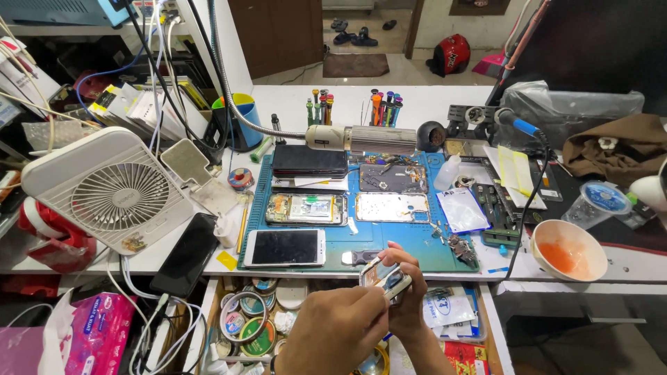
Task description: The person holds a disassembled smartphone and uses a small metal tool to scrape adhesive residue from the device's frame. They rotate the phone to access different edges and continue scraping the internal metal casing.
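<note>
Both my hands meet over the open drawer at the bench's front edge. My left hand and my right hand together grip a small phone part with a shiny face, tilted up toward me. Just beyond them a white phone lies flat on the blue work mat. An opened phone body and a bare white frame lie further back on the mat. A stack of dark phones sits at the mat's far left.
A white desk fan stands at left, a black phone beside it. A gooseneck lamp hangs over the mat. Screwdrivers stand at the back. An orange-stained bowl sits right. The drawer holds tape rolls.
</note>
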